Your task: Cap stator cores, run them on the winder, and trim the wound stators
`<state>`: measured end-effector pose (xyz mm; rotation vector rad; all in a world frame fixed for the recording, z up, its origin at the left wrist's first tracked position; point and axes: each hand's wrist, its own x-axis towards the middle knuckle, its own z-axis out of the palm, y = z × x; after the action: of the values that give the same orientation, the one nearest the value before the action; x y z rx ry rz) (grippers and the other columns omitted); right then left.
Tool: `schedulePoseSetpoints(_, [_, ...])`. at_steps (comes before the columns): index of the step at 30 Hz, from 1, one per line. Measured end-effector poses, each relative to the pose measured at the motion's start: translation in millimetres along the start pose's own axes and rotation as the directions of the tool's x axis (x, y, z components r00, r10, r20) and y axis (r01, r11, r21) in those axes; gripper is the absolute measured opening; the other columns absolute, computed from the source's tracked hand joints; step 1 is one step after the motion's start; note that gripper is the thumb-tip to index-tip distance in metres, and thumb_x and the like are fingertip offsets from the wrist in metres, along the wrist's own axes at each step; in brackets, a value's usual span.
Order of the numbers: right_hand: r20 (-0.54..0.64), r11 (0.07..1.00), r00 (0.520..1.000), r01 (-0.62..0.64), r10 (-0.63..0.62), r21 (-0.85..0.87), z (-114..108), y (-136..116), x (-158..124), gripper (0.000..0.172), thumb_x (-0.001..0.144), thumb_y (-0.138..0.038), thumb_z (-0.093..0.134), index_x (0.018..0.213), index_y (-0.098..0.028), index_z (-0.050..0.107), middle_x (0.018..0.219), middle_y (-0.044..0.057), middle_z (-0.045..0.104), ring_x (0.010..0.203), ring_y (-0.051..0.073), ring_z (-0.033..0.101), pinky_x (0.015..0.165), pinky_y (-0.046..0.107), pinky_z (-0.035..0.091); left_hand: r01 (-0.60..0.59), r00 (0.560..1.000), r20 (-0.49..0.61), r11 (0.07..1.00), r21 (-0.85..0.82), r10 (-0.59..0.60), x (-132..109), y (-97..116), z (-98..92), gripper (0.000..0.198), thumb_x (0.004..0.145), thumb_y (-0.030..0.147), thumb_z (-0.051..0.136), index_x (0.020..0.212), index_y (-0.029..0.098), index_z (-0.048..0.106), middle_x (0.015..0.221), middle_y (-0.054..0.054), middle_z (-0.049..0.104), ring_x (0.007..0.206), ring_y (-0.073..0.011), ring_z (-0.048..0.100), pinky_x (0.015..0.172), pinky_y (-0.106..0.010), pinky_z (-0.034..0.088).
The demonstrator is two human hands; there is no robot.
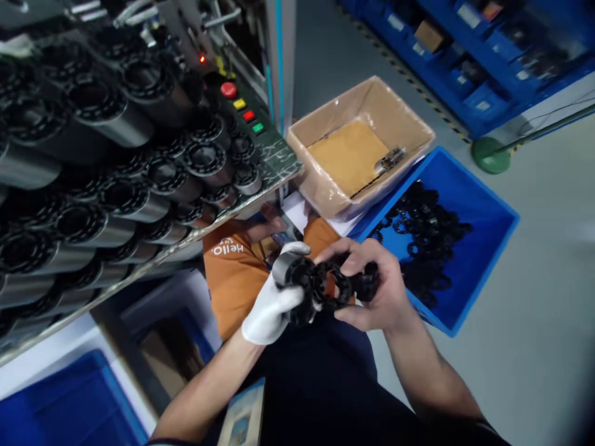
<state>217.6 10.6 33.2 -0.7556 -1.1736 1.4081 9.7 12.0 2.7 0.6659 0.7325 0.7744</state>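
Observation:
My left hand (268, 314), in a white glove, is closed around a short metal cylinder (281, 269) with a black ring-shaped end. My bare right hand (388, 282) grips black plastic rings (344, 288) between thumb and fingers; how many is hard to tell. One ring is held right beside the cylinder's black end, and whether they touch is unclear. Another dark piece (367, 282) sits within the right palm, partly hidden by the fingers. Both hands are above my lap, over the orange shorts (232, 279).
Metal cylinders with black toothed ends (90, 226) stand in rows on the bench (279, 160) at left. Its panel bears a red button (229, 90). A plastic-lined carton (320, 124) holds a metal cylinder. The blue bin (483, 260) contains many black rings. Blue shelving (465, 93) stands behind.

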Motion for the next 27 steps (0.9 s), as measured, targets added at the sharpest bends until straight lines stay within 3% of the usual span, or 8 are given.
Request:
schedulePoseSetpoints(3, [0.067, 0.980, 0.997, 0.059, -0.047, -0.188, 15.2, -3.4, 7.8, 0.050, 0.081, -0.018, 0.105, 0.119, -0.032, 0.075, 0.137, 0.007, 0.082, 0.120, 0.026, 0.083, 0.094, 0.038, 0.073, -0.040, 0.994, -0.101, 0.999, 0.005, 0.040, -15.7, 8.3, -1.6, 0.079, 0.075, 0.068, 0.103, 0.136, 0.039, 0.062, 0.119, -0.003, 0.069, 0.107, -0.0287, 0.077, 0.090, -0.041, 0.069])
schedulePoseSetpoints(8, [0.074, 0.853, 0.986, 0.168, -0.151, -0.493, 19.5, -9.0, 11.4, 0.043, 0.086, -0.018, 0.104, 0.122, -0.032, 0.084, 0.129, 0.007, 0.085, 0.113, 0.027, 0.083, 0.103, 0.045, 0.072, -0.074, 0.947, -0.297, 0.982, 0.176, 0.124, -30.5, 16.6, -12.4, 0.091, 0.074, 0.080, 0.098, 0.144, 0.039, 0.057, 0.139, -0.007, 0.066, 0.135, -0.0392, 0.070, 0.114, -0.056, 0.065])
schedulePoseSetpoints(11, [0.078, 0.796, 0.984, 0.176, -0.161, -0.580, 21.2, -6.2, 10.7, 0.059, 0.090, -0.027, 0.105, 0.144, -0.036, 0.083, 0.136, 0.006, 0.082, 0.119, 0.026, 0.082, 0.107, 0.041, 0.071, -0.163, 0.885, -0.337, 0.893, 0.420, 0.320, -30.3, 21.2, -18.4, 0.077, 0.081, 0.073, 0.098, 0.137, 0.036, 0.059, 0.133, -0.006, 0.067, 0.130, -0.0341, 0.071, 0.118, -0.054, 0.062])
schedulePoseSetpoints(15, [0.175, 0.702, 0.975, 0.221, -0.137, -0.677, 26.8, -4.3, 11.0, 0.061, 0.097, -0.029, 0.099, 0.154, -0.033, 0.079, 0.143, 0.007, 0.082, 0.125, 0.024, 0.082, 0.111, 0.036, 0.069, -0.336, 0.822, -0.195, 0.731, 0.593, 0.536, -27.8, 26.2, -21.0, 0.061, 0.083, 0.050, 0.104, 0.125, 0.028, 0.066, 0.120, -0.003, 0.072, 0.107, -0.0229, 0.076, 0.099, -0.037, 0.067])
schedulePoseSetpoints(17, [0.193, 0.661, 0.972, 0.235, -0.138, -0.713, 30.5, -7.1, 12.0, 0.056, 0.099, -0.026, 0.097, 0.153, -0.028, 0.080, 0.139, 0.008, 0.083, 0.122, 0.023, 0.083, 0.111, 0.034, 0.069, -0.354, 0.839, -0.209, 0.795, 0.492, 0.502, -28.7, 27.5, -19.1, 0.065, 0.081, 0.050, 0.106, 0.131, 0.028, 0.070, 0.123, -0.004, 0.074, 0.109, -0.0230, 0.077, 0.098, -0.035, 0.067])
schedulePoseSetpoints(19, [0.178, 0.630, 0.970, 0.244, -0.168, -0.737, 35.1, -12.0, 12.9, 0.058, 0.098, -0.028, 0.098, 0.153, -0.025, 0.080, 0.138, 0.009, 0.084, 0.120, 0.024, 0.083, 0.109, 0.035, 0.070, -0.290, 0.860, -0.344, 0.916, 0.276, 0.376, -29.9, 29.3, -14.3, 0.059, 0.092, 0.065, 0.095, 0.134, 0.028, 0.076, 0.127, -0.006, 0.077, 0.117, -0.0268, 0.079, 0.103, -0.038, 0.068])
schedulePoseSetpoints(23, [0.134, 0.611, 0.953, 0.277, -0.270, -0.741, 46.9, -20.0, 15.4, 0.060, 0.097, -0.026, 0.098, 0.153, -0.025, 0.080, 0.138, 0.011, 0.084, 0.116, 0.028, 0.085, 0.103, 0.041, 0.074, -0.259, 0.785, -0.587, 0.966, -0.019, 0.199, -28.5, 34.6, -1.1, 0.050, 0.112, 0.071, 0.066, 0.120, 0.026, 0.085, 0.121, -0.005, 0.085, 0.130, -0.0303, 0.080, 0.111, -0.041, 0.069])
schedulePoseSetpoints(27, [0.124, 0.592, 0.952, 0.273, -0.281, -0.758, 54.4, -16.2, 18.9, 0.059, 0.098, -0.030, 0.097, 0.154, -0.033, 0.080, 0.139, 0.009, 0.084, 0.114, 0.029, 0.086, 0.100, 0.045, 0.076, -0.231, 0.871, -0.463, 0.969, -0.089, 0.165, -29.0, 36.8, 4.7, 0.054, 0.115, 0.072, 0.059, 0.127, 0.028, 0.088, 0.134, -0.003, 0.084, 0.146, -0.0299, 0.073, 0.124, -0.040, 0.063])
